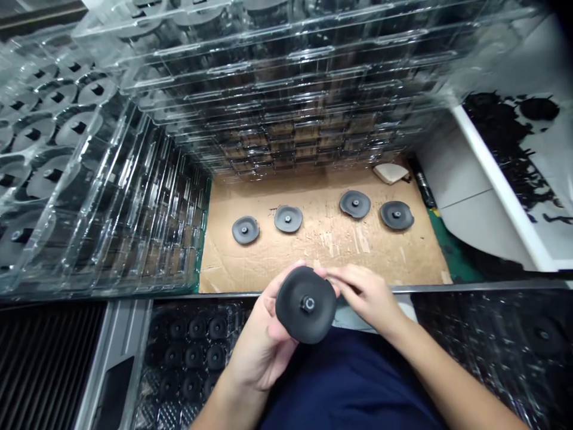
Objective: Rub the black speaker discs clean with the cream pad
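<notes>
My left hand [262,340] is wrapped round a dark grey round disc [306,304] with a small hub in its middle, held up near my lap. My right hand [364,294] is beside it, fingers curled and pinching at the disc's upper right edge. Several more discs of the same kind lie in a row on the brown cardboard sheet [322,251] ahead: one at the left [246,230], one beside it [287,218], and two to the right [355,203] [396,215].
Tall stacks of clear plastic trays [286,89] wall in the cardboard at the back and left [67,179]. A tray of small black parts [192,349] sits low at the left, another dark tray [514,340] low right. A white bin of black scraps [519,143] stands right.
</notes>
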Demonstrator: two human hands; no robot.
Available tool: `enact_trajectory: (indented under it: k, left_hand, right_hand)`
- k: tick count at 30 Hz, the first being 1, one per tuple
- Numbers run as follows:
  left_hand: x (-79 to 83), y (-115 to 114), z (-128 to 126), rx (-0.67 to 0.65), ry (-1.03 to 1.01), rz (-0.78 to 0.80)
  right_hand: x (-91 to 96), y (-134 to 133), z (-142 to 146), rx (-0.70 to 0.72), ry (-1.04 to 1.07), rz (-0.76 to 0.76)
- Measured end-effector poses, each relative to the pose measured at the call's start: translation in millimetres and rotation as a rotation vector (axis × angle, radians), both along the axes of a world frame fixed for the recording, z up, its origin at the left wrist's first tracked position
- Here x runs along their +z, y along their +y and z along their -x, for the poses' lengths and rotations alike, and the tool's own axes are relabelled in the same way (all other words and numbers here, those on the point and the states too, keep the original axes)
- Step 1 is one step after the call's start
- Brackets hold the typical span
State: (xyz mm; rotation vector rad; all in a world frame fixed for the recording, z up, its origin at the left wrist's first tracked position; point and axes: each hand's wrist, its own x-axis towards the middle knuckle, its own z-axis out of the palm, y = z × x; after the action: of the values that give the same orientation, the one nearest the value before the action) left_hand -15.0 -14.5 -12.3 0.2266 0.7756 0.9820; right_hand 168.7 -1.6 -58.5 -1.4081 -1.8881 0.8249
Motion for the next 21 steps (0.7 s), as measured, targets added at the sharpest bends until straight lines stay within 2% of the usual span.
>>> enact_trajectory:
  k: [2, 4, 6, 8, 11, 15, 17, 19, 21]
  left_hand:
    - [2.3, 1, -4, -0.004, 0.005, 0.006]
    - [5.9, 2, -7, 0.004, 0.019, 0.009]
    - [7.4, 3, -8, 0.033, 0.047, 0.009]
    - [6.1, 3, -7, 0.070, 0.078, 0.014]
    - [2.2, 3, -6, 0.095, 0.089, 0.031]
    - [1.9, 7, -9, 0.057, 0.060, 0.022]
    - [3.3, 10, -9, 0.094, 0.097, 0.056]
    - [4.0, 11, -7, 0.136, 0.127, 0.072]
    - [3.0, 12, -4, 0.167, 0.129, 0.045]
  right_hand:
    - [28.1, 3, 3, -0.090, 0.019, -0.015]
    - [60.6, 7, 7, -0.099, 0.078, -0.129]
    - [83.5, 11, 13, 0.125, 0.145, -0.296]
    - [92.1, 12, 16, 0.248, 0.112, -0.314]
    - [91.2, 11, 17, 0.149, 0.016, -0.181]
    - [83.4, 15, 17, 0.174, 0.206, -0.165]
    - [68.9, 21, 14, 0.105, 0.257, -0.027]
    - [44.9, 23, 7, 0.011, 0.248, 0.109]
    - [17.7, 19, 0, -0.017, 0.214, 0.145]
